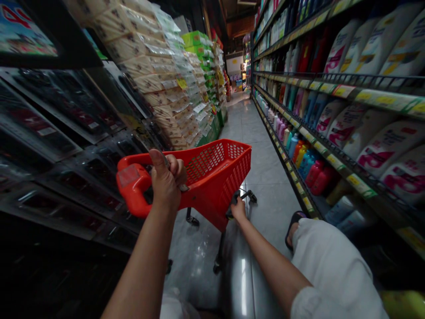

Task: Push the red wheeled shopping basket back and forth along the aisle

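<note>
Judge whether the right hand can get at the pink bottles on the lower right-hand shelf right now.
Probably, with a stretch: nothing seems to block the right hand from the pink bottles across the aisle floor. But it seems to hold a dark object, which may hinder grasping.

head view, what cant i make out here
Head view: dark object in the right hand; fingers and blur obscure what it is.
Head view: lower interior of the red plastic shopping cart; hidden by near wall.
Head view: text on yellow price labels; too small and blurred.
Head view: white-and-pink plastic bottle; cut off by right edge.
</note>
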Demonstrator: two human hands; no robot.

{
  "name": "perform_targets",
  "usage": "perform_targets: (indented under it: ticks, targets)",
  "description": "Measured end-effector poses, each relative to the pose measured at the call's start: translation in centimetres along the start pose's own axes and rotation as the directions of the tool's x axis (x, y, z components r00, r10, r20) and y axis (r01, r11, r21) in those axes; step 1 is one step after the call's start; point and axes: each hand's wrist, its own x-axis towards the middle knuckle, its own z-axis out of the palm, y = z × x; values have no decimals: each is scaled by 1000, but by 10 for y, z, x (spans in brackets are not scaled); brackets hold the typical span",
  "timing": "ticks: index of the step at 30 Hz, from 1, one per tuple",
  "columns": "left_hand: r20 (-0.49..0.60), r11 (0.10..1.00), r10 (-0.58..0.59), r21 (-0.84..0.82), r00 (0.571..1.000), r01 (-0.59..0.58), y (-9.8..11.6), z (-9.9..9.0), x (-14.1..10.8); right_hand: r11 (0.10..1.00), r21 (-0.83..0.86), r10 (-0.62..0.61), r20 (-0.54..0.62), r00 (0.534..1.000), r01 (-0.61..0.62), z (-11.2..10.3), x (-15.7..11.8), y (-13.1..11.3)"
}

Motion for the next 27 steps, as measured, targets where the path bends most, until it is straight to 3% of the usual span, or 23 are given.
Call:
perform_targets:
  ticks: [3, 7, 9, 11, 14, 16, 18, 20, 24, 27]
  targets:
    - [10, 1000, -9, 4, 1000, 9, 0, 0, 1, 997, 77, 4, -4, 1000, -3, -4, 26, -40]
    - [29, 1000, 12, -7, 999, -12, -1, -1, 2, 965, 184, -183, -33, 982, 186, -14, 42, -88]
    - [27, 1000, 19, -11, 999, -18, -1, -1, 2, 960, 154, -231, -27, 973, 232, -14, 25, -82]
    - [29, 1000, 15, -17, 999, -15, -1, -1, 1, 973, 101, -208, -7, 978, 207, -9, -4, -56]
    - [31, 1000, 2, -20, 1000, -2, 0, -1, 1, 996, 76, -48, -7, 999, 48, 5, -48, -6]
    - [29, 1000, -4, -14, 1000, 4, 0, -2, 1, 991, 125, 43, 19, 999, -45, 13, -63, 11]
    - [25, 1000, -1, -9, 1000, 2, 1, -2, 2, 981, 169, 93, 23, 995, -95, 17, -60, 4]
    - [25, 1000, 5, -8, 1000, -4, 1, -2, 3, 979, 187, 85, 1, 996, -83, 16, -45, -22]
    - [43, 1000, 18, -17, 999, -18, 0, -3, 5, 974, 214, -77, 11, 997, 73, 6, -19, -75]
    - [25, 1000, 18, -18, 1000, -17, -2, -3, 6, 971, 206, -130, 42, 991, 119, 1, -32, -69]
